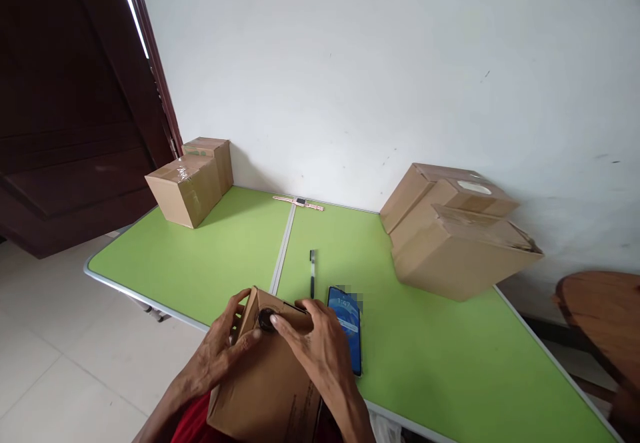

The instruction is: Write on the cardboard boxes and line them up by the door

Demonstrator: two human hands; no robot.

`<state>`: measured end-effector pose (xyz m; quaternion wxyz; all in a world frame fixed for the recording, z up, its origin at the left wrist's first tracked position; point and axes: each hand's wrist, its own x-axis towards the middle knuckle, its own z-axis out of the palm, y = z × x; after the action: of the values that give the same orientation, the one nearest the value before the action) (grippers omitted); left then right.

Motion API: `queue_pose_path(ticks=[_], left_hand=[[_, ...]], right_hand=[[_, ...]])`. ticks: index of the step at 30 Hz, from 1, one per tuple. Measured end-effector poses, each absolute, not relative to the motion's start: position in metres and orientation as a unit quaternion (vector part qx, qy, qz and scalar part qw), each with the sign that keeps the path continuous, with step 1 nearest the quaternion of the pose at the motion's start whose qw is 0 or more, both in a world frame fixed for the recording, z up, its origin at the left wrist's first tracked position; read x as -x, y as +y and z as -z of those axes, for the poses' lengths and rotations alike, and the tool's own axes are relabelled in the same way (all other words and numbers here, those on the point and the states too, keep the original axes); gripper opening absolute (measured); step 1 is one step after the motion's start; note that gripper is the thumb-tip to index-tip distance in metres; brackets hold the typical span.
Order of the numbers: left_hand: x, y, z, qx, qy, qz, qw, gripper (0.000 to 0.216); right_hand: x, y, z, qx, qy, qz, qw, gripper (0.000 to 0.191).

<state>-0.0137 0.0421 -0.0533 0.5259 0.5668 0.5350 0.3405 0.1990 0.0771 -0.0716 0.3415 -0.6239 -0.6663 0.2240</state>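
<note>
Left hand (221,351) and right hand (321,342) grip the stiff, seemingly light box (267,386), best held at ten and two o'clock.

We are reading this as a plain indoor room, perhaps in a home; we are leaving the exact sort open. Beyond the fingers (232,306), a scuffed white wall (320,63) is rising. Left of them, a dark panelled door (65,96) is showing light along its edge, above pale floor tiles (45,356). Ahead of them, a metal-edged green table (240,236) is reaching that wall, carrying taped cartons (450,263). Far right of them, rounded wooden furniture (600,316) is standing.
</note>
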Motion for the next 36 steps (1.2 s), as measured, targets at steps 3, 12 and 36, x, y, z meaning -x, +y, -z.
queue_pose_path(ticks=[3, 12, 36], left_hand=[[0.015, 0.051, 0.057, -0.548, 0.564, -0.364, 0.499, 0.07], [0.001, 0.063, 0.077, -0.614, 0.564, -0.385, 0.396, 0.062], [0.026, 0.06, 0.057, -0.578, 0.596, -0.343, 0.44, 0.05]], right_hand=[[-0.18, 0.079, 0.067, 0.631, -0.696, -0.174, 0.296, 0.031], [-0.167, 0.071, 0.072, 0.645, -0.698, -0.132, 0.282, 0.03], [-0.222, 0.176, 0.082, 0.689, -0.588, -0.321, 0.276, 0.038]])
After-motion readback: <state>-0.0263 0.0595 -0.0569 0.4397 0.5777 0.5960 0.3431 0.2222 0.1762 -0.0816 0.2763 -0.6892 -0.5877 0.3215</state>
